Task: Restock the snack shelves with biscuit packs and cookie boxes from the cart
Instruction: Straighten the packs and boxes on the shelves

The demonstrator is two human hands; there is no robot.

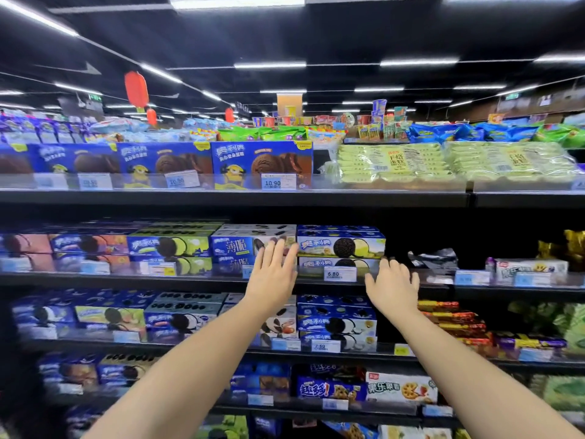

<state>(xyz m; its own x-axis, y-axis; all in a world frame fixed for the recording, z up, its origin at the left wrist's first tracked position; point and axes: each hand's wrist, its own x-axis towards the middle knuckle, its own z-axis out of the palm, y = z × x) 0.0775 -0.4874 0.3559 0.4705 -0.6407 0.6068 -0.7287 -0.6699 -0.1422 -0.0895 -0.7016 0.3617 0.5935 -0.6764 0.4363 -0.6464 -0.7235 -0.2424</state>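
Note:
Both my arms reach toward the second shelf (221, 278) of a snack rack. My left hand (273, 270) is flat with straight fingers, its tips at the front of a blue thin-cookie box (235, 246). My right hand (392, 285) is spread open and holds nothing; it hovers at the shelf edge just right of a stack of blue cookie boxes with a green landscape print (340, 247). To the right of that stack is a dark gap (399, 242) on the shelf. The cart is out of view.
The top shelf holds big blue cookie boxes (261, 163) and pale green cake packs (395, 163). Lower shelves carry more blue cookie boxes (337, 324), red-orange packs (452, 321) and a white biscuit box (400, 388). A crumpled dark wrapper (433, 258) lies in the gap.

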